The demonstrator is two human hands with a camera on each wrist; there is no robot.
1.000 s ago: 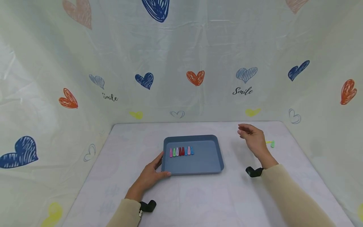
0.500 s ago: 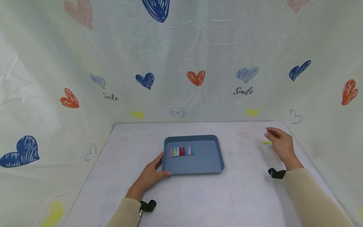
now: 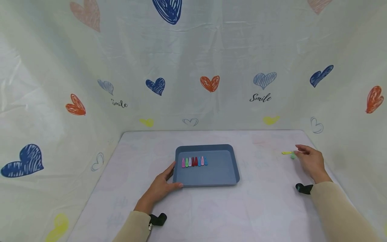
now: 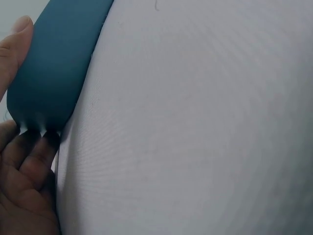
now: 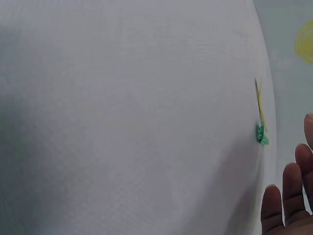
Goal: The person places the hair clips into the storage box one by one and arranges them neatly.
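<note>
A blue-grey tray [image 3: 211, 176] lies on the table, with a row of small snap hair clips [image 3: 194, 162] in pink, green, white, red and blue in its left half. My left hand [image 3: 160, 188] holds the tray's near left corner, thumb at the front edge and fingers along the left side. The left wrist view shows curled fingers [image 4: 36, 159] against the tray wall [image 4: 54, 73]. At the right, my right hand [image 3: 311, 163] hovers beside a yellow hair clip [image 3: 287, 153] and a small green clip [image 3: 292, 156]. In the right wrist view its fingers [image 5: 293, 188] are apart from the green clip [image 5: 260, 133].
A white cloth covers the table [image 3: 217, 211]. Behind it and at both sides hangs a pale curtain [image 3: 181, 107] printed with hearts and "Smile". Each wrist wears a black camera band [image 3: 158, 219].
My right hand has moved right and then down, from near the tray's right side to the yellow and green clips. The left hand and the tray have stayed in place.
</note>
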